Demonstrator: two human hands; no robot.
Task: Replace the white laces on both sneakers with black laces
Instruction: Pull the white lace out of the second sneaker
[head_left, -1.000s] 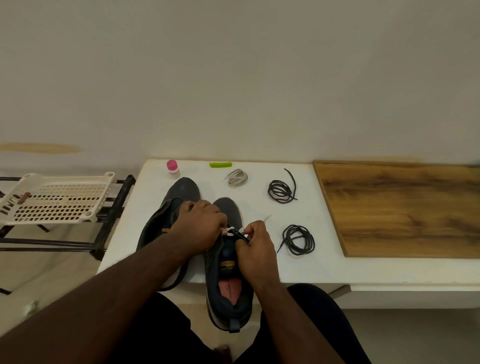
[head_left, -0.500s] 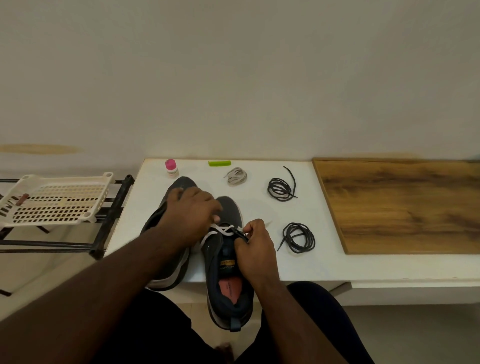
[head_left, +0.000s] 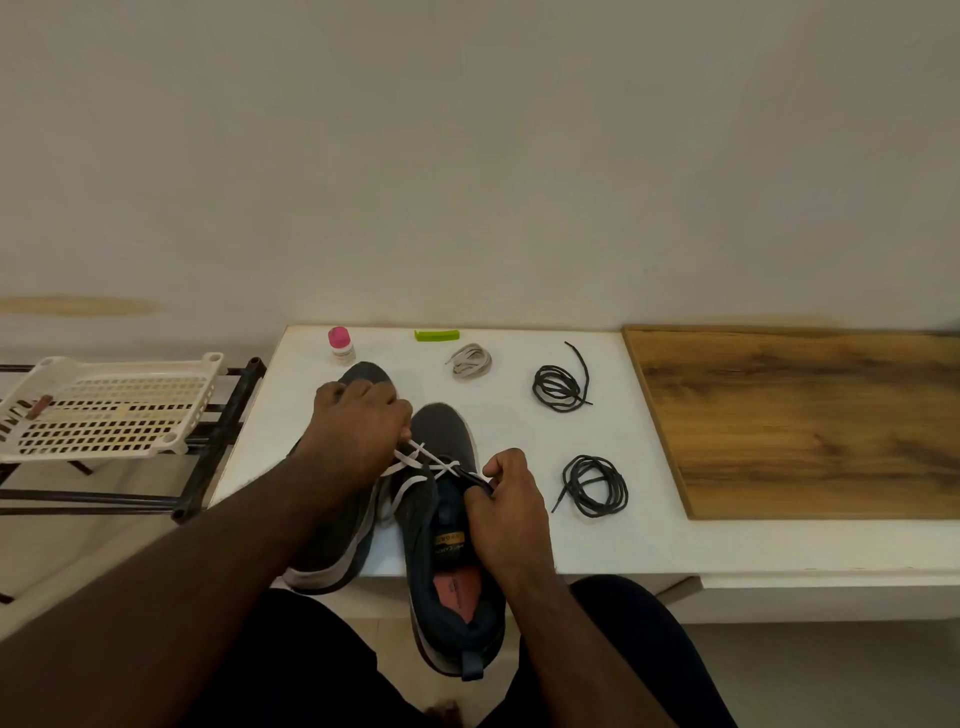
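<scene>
White lace (head_left: 415, 457) remains threaded through the upper eyelets of the right-hand sneaker (head_left: 447, 519), which lies toe toward the wall with its heel overhanging the near edge of the white table (head_left: 519, 540), apparently so the eyelets sit close to the person. Head view, the only one supplied: the left hand (head_left: 358, 431) has its fingers curled and pinched on a strand of the white lace, held out to the left of the shoe, which suggests it is drawing the lace out of the eyelets. The right hand (head_left: 509, 504) is closed on the tongue and collar edge of the same sneaker, judged to be bracing the shoe against that pull. The second sneaker (head_left: 337, 540) lies just beside the first, on its left, partly under the left forearm; whether it carries any lace cannot be told. A loose pale lace (head_left: 470, 360) lies bundled near the far edge, which suggests one shoe may already be stripped. Two coiled black laces are set to the right of the shoes, one farther back (head_left: 558, 387) and one nearer (head_left: 595, 486), both apart from the hands and untouched, placed within reach for the rethreading step. A small pink-capped bottle (head_left: 340, 345) and a green clip-like item (head_left: 436, 334) stand near the wall. A wooden board (head_left: 805, 415) adjoins the table on the right; a cream plastic rack (head_left: 109, 405) sits to the left. Assessment: removal stage in hand, no black lace yet fitted.
</scene>
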